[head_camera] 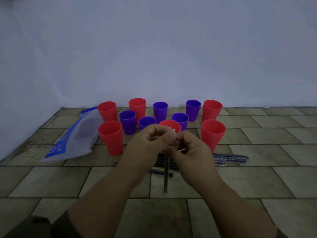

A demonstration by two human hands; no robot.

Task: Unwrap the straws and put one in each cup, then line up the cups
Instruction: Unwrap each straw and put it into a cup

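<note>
A: Far left?
B: Bag (77, 134) flat on the floor, 10 o'clock from the hands. Not in play.
A: Cups?
B: Eleven cups (111, 136), red and purple, in a loose cluster from 11 to 1 o'clock. All upright, no straws in them, not lined up.
A: Left hand?
B: Left hand (145, 140) has its fingers curled, pinching the straw's top end. The exact contact is hidden.
A: Straw?
B: Straw (165, 177) hangs from between the hands, long axis 12 to 6, free end toward the person.
A: Right hand?
B: Right hand (187, 146) is curled on the same top end, just beside the left. A pale scrap, likely wrapper (172, 134), shows at its fingers.
A: What does the next move turn on?
B: Probably the red cup (169, 125) dead at 12, just behind the knuckles. Both hands are equally near it.
A: Far right?
B: Wrapped straws (229, 158) on the floor at 3 o'clock, more under the hands.
</note>
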